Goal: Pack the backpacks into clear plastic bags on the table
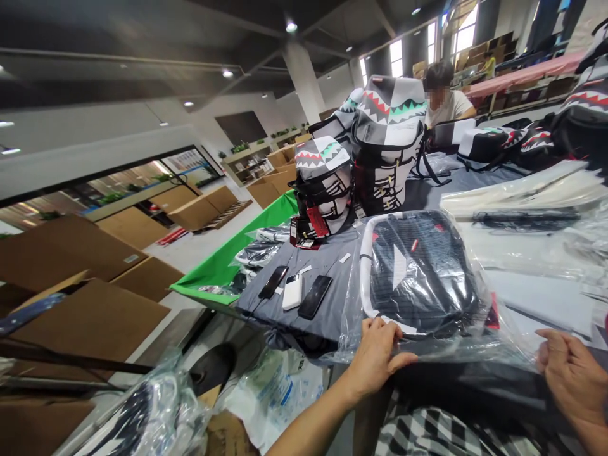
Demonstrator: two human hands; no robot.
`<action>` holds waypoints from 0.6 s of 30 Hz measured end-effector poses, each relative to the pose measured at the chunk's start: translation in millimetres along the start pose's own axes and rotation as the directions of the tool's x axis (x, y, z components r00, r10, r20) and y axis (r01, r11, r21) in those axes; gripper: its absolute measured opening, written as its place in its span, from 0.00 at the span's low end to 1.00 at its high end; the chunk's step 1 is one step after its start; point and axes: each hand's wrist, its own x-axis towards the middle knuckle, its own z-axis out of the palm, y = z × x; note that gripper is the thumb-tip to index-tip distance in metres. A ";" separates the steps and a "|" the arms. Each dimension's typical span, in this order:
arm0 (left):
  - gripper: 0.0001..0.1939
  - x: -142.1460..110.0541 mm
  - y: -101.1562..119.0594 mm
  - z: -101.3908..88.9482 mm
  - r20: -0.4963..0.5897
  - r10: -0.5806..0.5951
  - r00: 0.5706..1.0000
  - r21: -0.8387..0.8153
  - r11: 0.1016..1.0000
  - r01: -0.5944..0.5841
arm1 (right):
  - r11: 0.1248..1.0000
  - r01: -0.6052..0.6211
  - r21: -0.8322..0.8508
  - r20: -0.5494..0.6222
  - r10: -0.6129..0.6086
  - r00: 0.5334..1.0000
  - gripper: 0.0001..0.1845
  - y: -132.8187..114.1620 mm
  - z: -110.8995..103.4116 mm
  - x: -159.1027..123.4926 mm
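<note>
I'm steadying the wrapped bag point(422, 272) lightly, avoiding creases in its film point(456, 349), left grip point(382, 348) spread apart, right grip point(567, 367) unclear whether closed.

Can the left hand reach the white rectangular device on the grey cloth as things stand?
Probably yes: the white rectangular device lies uncovered, with apparently only loose clear plastic film and a flat black rectangular phone between it and the left hand.

Head view, looking forward and down across a table point(327, 254).
Tilted sideways, it sees the left hand point(377, 353) and right hand point(569, 372) close below, the ceiling point(142, 28) above, windows point(396, 59) far beyond.
</note>
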 end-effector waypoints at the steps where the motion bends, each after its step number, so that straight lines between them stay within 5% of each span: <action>1: 0.20 -0.8 -0.3 0.7 0.003 -0.008 1.000 -0.013 1.000 0.009 | 0.999 -0.023 0.033 0.008 0.023 1.000 0.25 -2.3 -0.3 -0.2; 9: 0.11 6.2 -14.4 4.3 -0.101 0.017 0.995 -0.078 0.997 -0.025 | 0.998 -0.048 0.040 0.009 0.048 0.999 0.26 -8.0 -1.6 0.2; 18: 0.09 15.5 -22.5 7.0 -0.040 0.206 0.978 0.112 0.973 -0.200 | 0.999 -0.050 -0.002 -0.014 0.050 0.999 0.24 -7.4 -2.8 1.4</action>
